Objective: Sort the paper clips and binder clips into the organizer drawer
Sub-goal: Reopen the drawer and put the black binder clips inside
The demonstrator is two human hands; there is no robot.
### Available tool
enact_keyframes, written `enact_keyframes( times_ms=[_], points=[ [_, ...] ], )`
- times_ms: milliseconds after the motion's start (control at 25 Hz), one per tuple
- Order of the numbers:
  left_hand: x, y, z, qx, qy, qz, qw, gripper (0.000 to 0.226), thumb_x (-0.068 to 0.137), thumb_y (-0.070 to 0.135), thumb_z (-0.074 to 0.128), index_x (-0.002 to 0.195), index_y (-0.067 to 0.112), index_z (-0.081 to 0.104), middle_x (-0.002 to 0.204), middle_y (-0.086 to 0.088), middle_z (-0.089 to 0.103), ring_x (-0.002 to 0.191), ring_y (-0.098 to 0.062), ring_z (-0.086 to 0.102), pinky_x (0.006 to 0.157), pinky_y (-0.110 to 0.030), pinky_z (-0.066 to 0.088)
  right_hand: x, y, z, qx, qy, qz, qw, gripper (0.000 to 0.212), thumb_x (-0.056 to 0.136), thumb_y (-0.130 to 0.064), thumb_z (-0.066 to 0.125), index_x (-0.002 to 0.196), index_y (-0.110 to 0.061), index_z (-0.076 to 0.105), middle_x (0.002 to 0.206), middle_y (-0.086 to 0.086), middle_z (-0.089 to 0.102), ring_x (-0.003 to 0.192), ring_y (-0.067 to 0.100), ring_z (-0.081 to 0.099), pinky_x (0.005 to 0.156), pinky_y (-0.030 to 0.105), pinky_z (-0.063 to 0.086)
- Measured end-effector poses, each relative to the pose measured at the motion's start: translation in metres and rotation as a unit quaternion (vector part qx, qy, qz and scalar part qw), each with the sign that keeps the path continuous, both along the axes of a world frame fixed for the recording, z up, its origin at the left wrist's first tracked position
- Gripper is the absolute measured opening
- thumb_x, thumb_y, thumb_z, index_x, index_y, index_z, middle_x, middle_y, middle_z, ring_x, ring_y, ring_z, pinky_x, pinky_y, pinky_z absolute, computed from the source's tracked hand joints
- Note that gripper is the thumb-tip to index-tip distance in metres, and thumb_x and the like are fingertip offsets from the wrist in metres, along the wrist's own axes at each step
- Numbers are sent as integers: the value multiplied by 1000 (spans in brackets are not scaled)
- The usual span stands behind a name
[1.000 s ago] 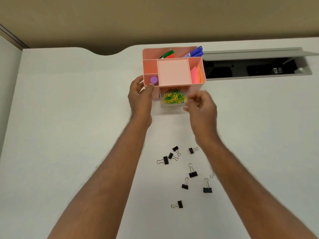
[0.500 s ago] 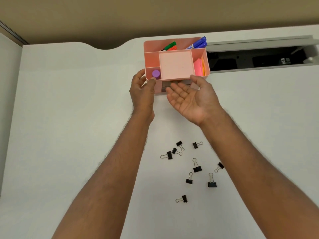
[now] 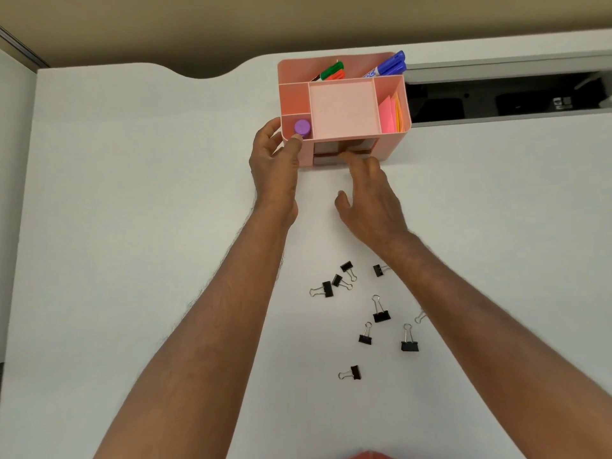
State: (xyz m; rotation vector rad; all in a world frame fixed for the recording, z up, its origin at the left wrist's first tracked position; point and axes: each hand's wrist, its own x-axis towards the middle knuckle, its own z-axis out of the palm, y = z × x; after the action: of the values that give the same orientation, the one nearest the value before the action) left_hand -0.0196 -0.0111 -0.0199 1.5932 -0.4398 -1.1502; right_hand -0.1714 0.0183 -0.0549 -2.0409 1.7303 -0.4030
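Pink organizer (image 3: 394, 145) — left hand (image 3: 275, 167) clasps its front corner; right hand (image 3: 371, 197), fingers spread, empty, touches the drawer (image 3: 331, 154) front. Binder clips (image 3: 381, 314) — loose on counter (image 3: 132, 226) beneath the forearms. Step: working the drawer. Next: gathering clips.

Seen from above, a left hand (image 3: 275, 167) grips the front left corner of a pink desk organizer (image 3: 342, 107) on a white table (image 3: 132, 226). The right hand (image 3: 371, 200) reaches its fingertips to the organizer's drawer front (image 3: 331, 154). Black binder clips (image 3: 381, 313) lie scattered nearer the viewer.
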Motion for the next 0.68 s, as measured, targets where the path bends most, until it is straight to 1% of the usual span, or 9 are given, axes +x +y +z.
enact_keyframes(
  times_ms=[80,160,280,400,480,560,600,680],
  points=[
    [0,0,0,1,3,-2,1000,37,91,30,74,121,38,55,131,4,63,120,-19,60,98,-38,56,0,3,2,-5,-14,-17,1000,56,90,-15,63,141,-22,43,133,7,46,114,27,53,76,42,57],
    [0,2,0,1,5,-4,1000,36,91,29,74,121,37,55,131,4,63,120,-18,60,98,-38,56,-1,15,2,2,-23,-26,999,52,89,-15,63,138,-22,45,129,5,47,111,25,54,73,39,56],
    [1,3,2,-4,3,-9,1000,37,92,27,73,123,35,55,133,2,62,121,-19,59,100,-39,55,-3,36,0,-6,9,-16,1000,54,88,-15,62,138,-25,45,123,3,47,106,23,53,66,34,53],
    [1,4,1,-3,-10,-18,1000,41,93,29,72,130,31,54,135,1,61,124,-19,58,102,-40,54,-8,44,2,2,16,-16,1000,55,88,-14,62,139,-27,44,123,3,46,106,23,53,67,37,55],
    [0,7,-2,8,-49,-24,998,49,93,38,71,137,30,51,141,1,57,127,-18,55,103,-39,53,-13,45,4,21,-23,-7,1000,57,90,-13,63,141,-28,42,127,2,45,108,22,54,72,38,56],
    [2,22,-9,23,-123,-37,991,55,93,46,67,142,30,48,142,2,55,125,-16,54,101,-38,53,-22,49,7,31,-81,-18,996,57,92,-13,62,143,-30,41,128,-1,45,107,18,55,74,35,54],
    [3,35,-13,22,-155,-45,987,52,94,47,65,140,28,50,137,3,57,119,-14,56,99,-37,54,-30,52,9,30,-105,-34,993,55,93,-14,61,141,-31,42,128,-4,46,105,15,56,75,32,53],
    [3,73,-24,12,-212,-80,974,39,96,39,63,131,24,60,122,4,60,102,-9,59,96,-35,53,-51,64,10,37,-125,-67,989,45,94,-15,61,133,-34,48,127,-7,46,100,10,56,80,31,54]
  ],
)
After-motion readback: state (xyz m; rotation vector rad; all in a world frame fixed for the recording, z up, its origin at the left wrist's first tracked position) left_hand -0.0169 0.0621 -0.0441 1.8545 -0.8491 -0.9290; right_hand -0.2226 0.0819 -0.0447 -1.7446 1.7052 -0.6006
